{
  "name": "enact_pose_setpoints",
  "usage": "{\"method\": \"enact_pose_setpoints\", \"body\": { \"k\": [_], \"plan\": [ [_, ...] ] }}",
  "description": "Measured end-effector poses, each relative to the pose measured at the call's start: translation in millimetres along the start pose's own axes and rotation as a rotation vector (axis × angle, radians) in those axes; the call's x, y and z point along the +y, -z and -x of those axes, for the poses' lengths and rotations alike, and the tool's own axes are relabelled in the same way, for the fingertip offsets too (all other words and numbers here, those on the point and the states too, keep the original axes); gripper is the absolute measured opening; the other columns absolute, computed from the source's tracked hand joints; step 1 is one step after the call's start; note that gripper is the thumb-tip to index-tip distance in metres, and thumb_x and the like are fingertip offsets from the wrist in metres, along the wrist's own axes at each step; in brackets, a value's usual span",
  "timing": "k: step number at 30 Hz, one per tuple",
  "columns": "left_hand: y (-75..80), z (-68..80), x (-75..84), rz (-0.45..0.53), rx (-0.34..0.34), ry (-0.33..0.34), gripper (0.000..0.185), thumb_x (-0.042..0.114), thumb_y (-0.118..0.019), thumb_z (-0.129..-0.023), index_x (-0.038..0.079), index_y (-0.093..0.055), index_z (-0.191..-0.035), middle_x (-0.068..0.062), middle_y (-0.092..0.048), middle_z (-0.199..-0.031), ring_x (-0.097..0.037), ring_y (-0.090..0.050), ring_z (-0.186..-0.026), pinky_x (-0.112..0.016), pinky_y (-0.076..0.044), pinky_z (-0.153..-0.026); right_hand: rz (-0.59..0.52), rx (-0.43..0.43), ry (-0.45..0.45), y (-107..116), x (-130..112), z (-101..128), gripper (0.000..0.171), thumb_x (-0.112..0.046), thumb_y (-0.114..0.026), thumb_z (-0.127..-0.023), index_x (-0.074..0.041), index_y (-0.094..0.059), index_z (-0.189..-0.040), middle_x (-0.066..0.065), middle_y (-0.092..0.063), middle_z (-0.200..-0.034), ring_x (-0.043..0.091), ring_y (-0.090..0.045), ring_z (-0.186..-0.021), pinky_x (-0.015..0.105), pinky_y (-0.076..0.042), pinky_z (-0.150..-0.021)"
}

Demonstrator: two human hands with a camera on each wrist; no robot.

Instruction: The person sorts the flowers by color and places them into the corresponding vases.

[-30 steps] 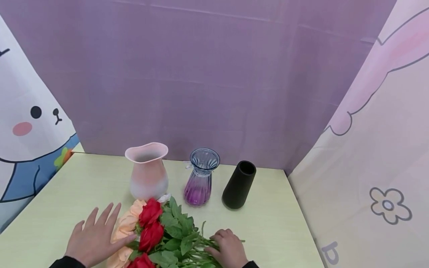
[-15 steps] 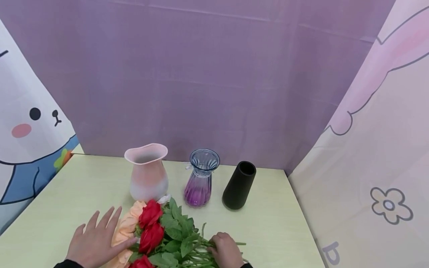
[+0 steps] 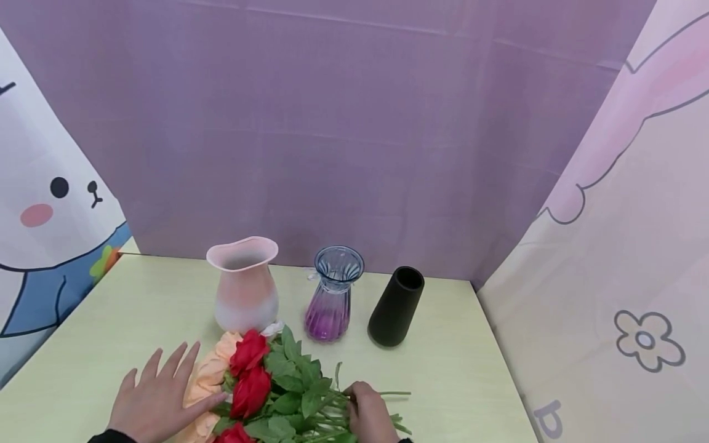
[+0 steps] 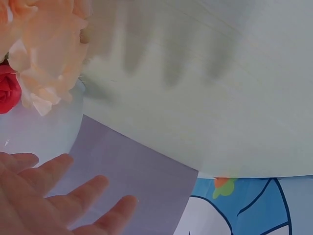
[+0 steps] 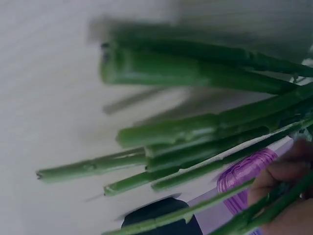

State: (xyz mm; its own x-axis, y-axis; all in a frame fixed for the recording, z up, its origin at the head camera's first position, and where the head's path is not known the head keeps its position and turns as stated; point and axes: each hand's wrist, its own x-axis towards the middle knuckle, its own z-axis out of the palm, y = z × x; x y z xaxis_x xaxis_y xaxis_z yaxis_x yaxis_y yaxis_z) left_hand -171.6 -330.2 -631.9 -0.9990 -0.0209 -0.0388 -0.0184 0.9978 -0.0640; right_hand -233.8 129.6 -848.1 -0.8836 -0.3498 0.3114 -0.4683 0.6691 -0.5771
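A bunch of artificial flowers lies across the table's front, with red roses (image 3: pixel 251 392) beside peach blooms (image 3: pixel 209 373) and leafy green stems pointing right. My left hand (image 3: pixel 151 399) is spread flat-fingered just left of the blooms, its thumb reaching to their edge; whether it touches them is unclear. Around some stems near their lower ends curl the fingers of my right hand (image 3: pixel 372 415). The right wrist view has several cut stem ends (image 5: pixel 186 129) close up, and fingers (image 5: pixel 283 178) pinching a thinner stem at lower right.
Behind the flowers stand a pink-and-white vase (image 3: pixel 245 295), a blue-purple glass vase (image 3: pixel 328 314) and a black vase (image 3: pixel 395 307) in a row. A purple cloth (image 3: pixel 343 135) backs the table (image 3: pixel 448 369); printed cloths hang at both sides.
My right hand has shifted slightly and its fingers have curled in around the stems, a thin stem now sticking out further right. The left hand dipped slightly; the vases have stayed put.
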Motion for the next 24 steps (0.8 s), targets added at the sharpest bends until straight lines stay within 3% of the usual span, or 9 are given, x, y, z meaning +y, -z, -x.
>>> {"method": "enact_pose_setpoints", "body": {
  "k": [2,3,8,12,15,17,19,23,24],
  "plan": [
    [-9.8,-2.8,-4.1,0.005,0.04,0.001,0.122,0.102,-0.028,-0.066,0.028,-0.008,-0.161,-0.02,-0.02,-0.163,-0.059,-0.012,-0.141,-0.087,-0.017,-0.096,-0.081,-0.033,-0.096,11.9,-14.7,-2.0,0.018,-0.042,-0.065,-0.095,-0.031,-0.063,-0.109,-0.015,-0.056,-0.086,-0.003,-0.05,-0.07,0.02,-0.041,-0.051],
    [-2.5,-2.1,-3.4,0.003,0.007,-0.008,0.125,0.103,-0.025,-0.065,0.025,-0.012,-0.161,-0.022,-0.025,-0.161,-0.06,-0.015,-0.139,-0.088,-0.017,-0.096,-0.101,-0.041,-0.142,17.5,-21.9,-2.9,0.02,-0.044,-0.067,-0.093,-0.032,-0.063,-0.108,-0.015,-0.056,-0.083,-0.002,-0.05,-0.067,0.021,-0.041,-0.049],
    [57.5,17.9,20.6,0.038,0.054,-0.011,0.122,0.1,-0.03,-0.069,0.019,-0.023,-0.159,-0.024,-0.032,-0.156,-0.06,-0.02,-0.137,-0.087,-0.014,-0.1,-0.198,0.073,-0.114,24.0,-27.6,-5.2,0.024,-0.052,-0.066,-0.09,-0.033,-0.063,-0.104,-0.017,-0.055,-0.076,-0.004,-0.046,-0.059,0.018,-0.035,-0.044],
    [110.1,32.5,39.8,0.059,0.025,-0.005,0.123,0.098,-0.035,-0.069,0.007,-0.039,-0.152,-0.028,-0.042,-0.148,-0.06,-0.031,-0.131,-0.086,-0.021,-0.099,-0.217,0.142,-0.09,14.1,-14.1,-6.6,0.023,-0.049,-0.068,-0.09,-0.032,-0.062,-0.104,-0.018,-0.06,-0.076,-0.004,-0.049,-0.059,0.016,-0.037,-0.043],
    [121.9,34.0,44.2,0.049,0.04,-0.006,0.123,0.098,-0.034,-0.069,0.005,-0.041,-0.15,-0.029,-0.043,-0.147,-0.059,-0.031,-0.131,-0.085,-0.021,-0.099,-0.208,0.203,-0.05,0.0,0.5,-6.9,0.022,-0.036,-0.074,-0.089,-0.025,-0.062,-0.104,-0.014,-0.063,-0.075,-0.001,-0.051,-0.057,0.02,-0.037,-0.041],
    [105.9,24.8,36.9,0.031,0.048,-0.005,0.126,0.1,-0.03,-0.067,0.009,-0.036,-0.154,-0.028,-0.039,-0.15,-0.061,-0.026,-0.133,-0.086,-0.017,-0.1,-0.21,0.232,-0.045,-9.4,9.4,-6.6,0.021,-0.032,-0.075,-0.089,-0.028,-0.061,-0.104,-0.016,-0.063,-0.076,-0.003,-0.05,-0.057,0.028,-0.039,-0.038],
    [61.5,5.4,18.4,0.012,0.082,-0.003,0.126,0.101,-0.029,-0.066,0.017,-0.023,-0.159,-0.025,-0.029,-0.158,-0.06,-0.016,-0.139,-0.087,-0.009,-0.102,-0.219,0.236,-0.021,-10.4,10.2,-6.8,0.019,-0.027,-0.074,-0.09,-0.024,-0.062,-0.105,-0.013,-0.065,-0.076,0.0,-0.05,-0.056,0.033,-0.037,-0.038],
    [-60.5,-48.5,-33.6,-0.008,0.168,0.017,0.125,0.105,-0.031,-0.057,0.039,-0.005,-0.159,-0.01,-0.011,-0.167,-0.054,0.002,-0.147,-0.084,0.011,-0.102,-0.239,0.167,-0.088,-12.0,12.7,-7.1,0.015,-0.032,-0.068,-0.094,-0.029,-0.063,-0.108,-0.014,-0.066,-0.079,0.001,-0.052,-0.057,0.042,-0.039,-0.039],
    [-90.9,-62.3,-46.1,-0.016,0.202,0.019,0.124,0.105,-0.033,-0.055,0.042,-0.003,-0.158,-0.006,-0.008,-0.168,-0.052,0.006,-0.147,-0.083,0.015,-0.1,-0.231,0.177,-0.065,-14.2,15.3,-7.4,0.016,-0.028,-0.069,-0.094,-0.024,-0.064,-0.108,-0.011,-0.067,-0.079,0.004,-0.053,-0.057,0.039,-0.036,-0.039]
  ]
}}
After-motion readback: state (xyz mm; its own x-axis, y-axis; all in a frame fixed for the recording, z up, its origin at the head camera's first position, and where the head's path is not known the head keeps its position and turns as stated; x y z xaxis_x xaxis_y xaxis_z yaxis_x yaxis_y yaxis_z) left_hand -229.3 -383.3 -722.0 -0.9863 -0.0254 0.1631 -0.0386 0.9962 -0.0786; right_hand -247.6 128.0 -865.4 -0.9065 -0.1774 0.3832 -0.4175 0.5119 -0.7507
